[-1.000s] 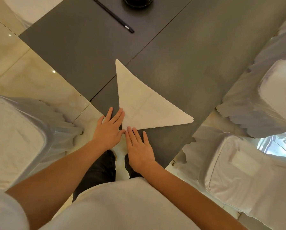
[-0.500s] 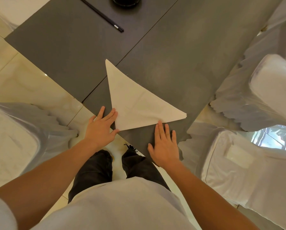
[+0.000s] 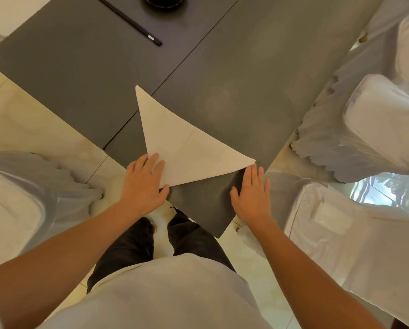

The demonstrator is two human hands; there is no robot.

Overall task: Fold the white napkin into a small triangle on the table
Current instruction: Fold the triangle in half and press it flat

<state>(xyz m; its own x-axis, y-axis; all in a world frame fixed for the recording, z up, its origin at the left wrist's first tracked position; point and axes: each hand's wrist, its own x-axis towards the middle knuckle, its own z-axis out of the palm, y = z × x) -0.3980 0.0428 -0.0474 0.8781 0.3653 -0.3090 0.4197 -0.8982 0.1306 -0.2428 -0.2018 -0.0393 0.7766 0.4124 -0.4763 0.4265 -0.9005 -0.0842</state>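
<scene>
Right hand (image 3: 252, 193) now at napkin (image 3: 186, 150) corner, both hands flat, open; left hand (image 3: 144, 184) on edge.

White napkin (image 3: 186, 148): folded into one large flat triangle, faint crease lines visible, lying flush on the dark counter (image 3: 246, 79). Near corner sits under the left hand (image 3: 144, 186) fingers; right corner lies just beyond the right hand (image 3: 252, 193) fingertips; third corner points away from both hands.
</scene>
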